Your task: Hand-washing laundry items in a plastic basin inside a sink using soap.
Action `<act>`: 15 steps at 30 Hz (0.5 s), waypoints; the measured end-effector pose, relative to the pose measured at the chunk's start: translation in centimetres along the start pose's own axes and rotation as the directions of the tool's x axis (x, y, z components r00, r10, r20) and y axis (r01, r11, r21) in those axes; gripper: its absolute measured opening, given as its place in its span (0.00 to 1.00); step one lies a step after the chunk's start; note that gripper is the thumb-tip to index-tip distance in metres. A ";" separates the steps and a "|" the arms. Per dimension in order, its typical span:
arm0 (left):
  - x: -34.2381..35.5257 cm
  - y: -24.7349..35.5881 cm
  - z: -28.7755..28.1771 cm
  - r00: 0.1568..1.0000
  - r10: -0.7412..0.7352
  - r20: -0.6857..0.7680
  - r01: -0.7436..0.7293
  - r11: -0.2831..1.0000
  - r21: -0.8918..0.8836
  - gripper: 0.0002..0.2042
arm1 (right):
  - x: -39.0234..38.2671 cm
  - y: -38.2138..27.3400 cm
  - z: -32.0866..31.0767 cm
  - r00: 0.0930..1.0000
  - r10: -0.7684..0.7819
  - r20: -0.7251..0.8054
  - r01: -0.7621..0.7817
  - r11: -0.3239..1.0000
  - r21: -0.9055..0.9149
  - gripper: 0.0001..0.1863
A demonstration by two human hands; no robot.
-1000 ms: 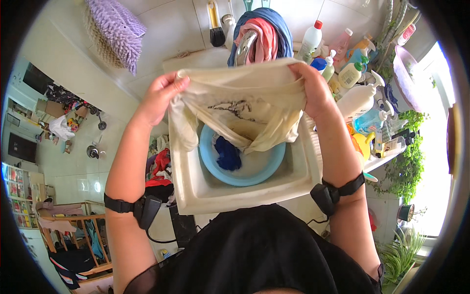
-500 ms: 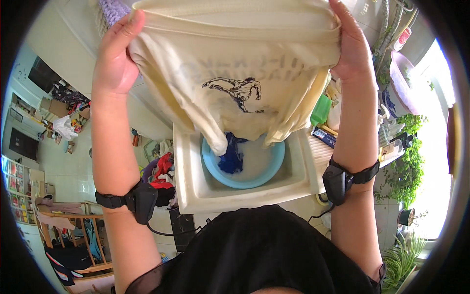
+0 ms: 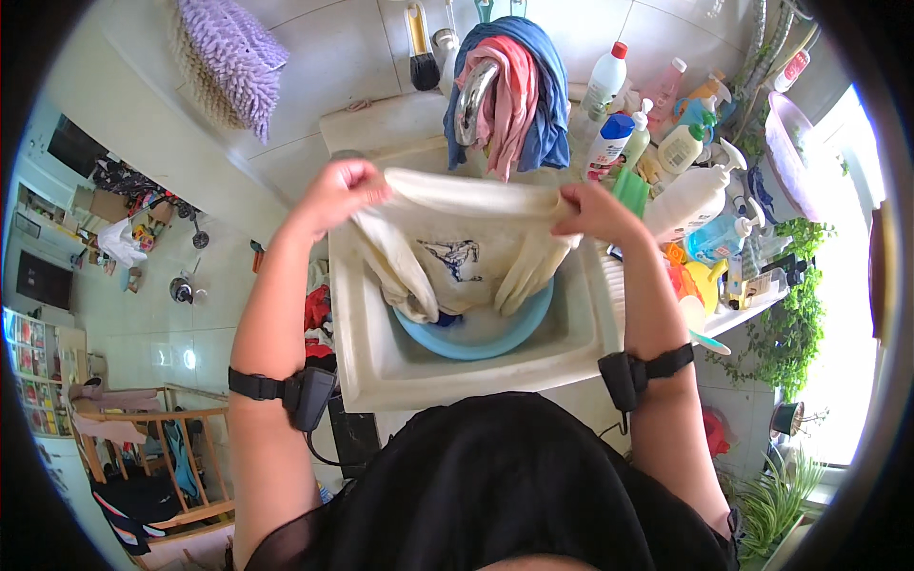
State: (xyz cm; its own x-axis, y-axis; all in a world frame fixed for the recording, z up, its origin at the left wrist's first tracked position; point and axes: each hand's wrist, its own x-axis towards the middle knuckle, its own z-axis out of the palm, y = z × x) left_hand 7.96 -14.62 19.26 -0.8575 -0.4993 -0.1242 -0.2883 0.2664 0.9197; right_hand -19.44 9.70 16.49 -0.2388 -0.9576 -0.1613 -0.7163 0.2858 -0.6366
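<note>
Between my two hands hangs a cream long-sleeved shirt [image 3: 481, 224] with a dark figure printed on it. My left hand [image 3: 343, 195] pinches its upper left edge, and my right hand [image 3: 600, 214] grips the upper right edge. The lower part and the sleeves droop into a light blue basin [image 3: 476, 352] that stands in a white sink [image 3: 571, 366]. Cloudy water and a bit of dark blue cloth [image 3: 446, 321] show in the basin, mostly covered by the shirt.
Blue and pink cloths [image 3: 514, 95] drape over the faucet [image 3: 471, 105] behind the sink. Several bottles [image 3: 609, 143] crowd the right ledge. A brush [image 3: 421, 57] hangs on the wall, and a purple mop head [image 3: 233, 62] is at upper left. Red clothes [image 3: 317, 309] lie left of the sink.
Both hands have come down and closer together, lowering the shirt toward the basin. Its fabric now sags in the middle, and the cloths and bottles behind are uncovered.
</note>
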 end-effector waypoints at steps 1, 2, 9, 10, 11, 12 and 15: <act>0.1 -1.4 0.6 0.998 -0.051 0.034 0.050 0.998 0.023 0.08 | 0.3 1.0 1.2 1.000 0.002 0.004 -0.002 1.000 0.005 0.17; 0.1 -2.8 0.8 0.996 -0.075 0.047 0.070 0.992 0.105 0.09 | 0.0 1.3 2.2 0.999 0.040 -0.012 -0.040 0.999 0.000 0.15; 0.3 -3.5 -0.7 0.968 -0.185 0.171 0.164 0.978 0.128 0.10 | -1.0 0.2 1.8 0.979 0.173 0.113 -0.179 0.982 0.054 0.14; 0.1 -3.1 -0.8 0.969 -0.182 0.165 0.162 0.978 0.130 0.10 | -1.1 0.1 1.8 0.980 0.166 0.110 -0.173 0.984 0.053 0.14; -0.2 -2.5 -0.5 0.981 -0.119 0.154 0.133 0.988 -0.083 0.10 | -1.4 0.2 1.9 0.987 0.018 0.161 -0.077 0.927 0.368 0.15; 0.0 -2.1 -0.2 0.990 -0.060 0.129 0.096 0.952 -0.292 0.10 | -1.5 0.3 2.0 0.976 -0.142 0.164 0.002 0.762 0.648 0.16; 2.1 -1.5 2.4 0.996 -0.044 0.080 0.073 0.914 -0.399 0.11 | 0.3 1.9 5.3 0.966 -0.126 0.225 -0.248 -0.217 0.944 0.18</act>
State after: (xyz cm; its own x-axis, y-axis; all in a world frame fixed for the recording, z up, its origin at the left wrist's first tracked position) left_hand 5.55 -14.09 16.75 -0.8753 -0.4427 -0.1943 -0.1558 -0.1220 0.9802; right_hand -17.39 9.71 11.25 0.0074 -0.9695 -0.2451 0.8339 0.1412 -0.5335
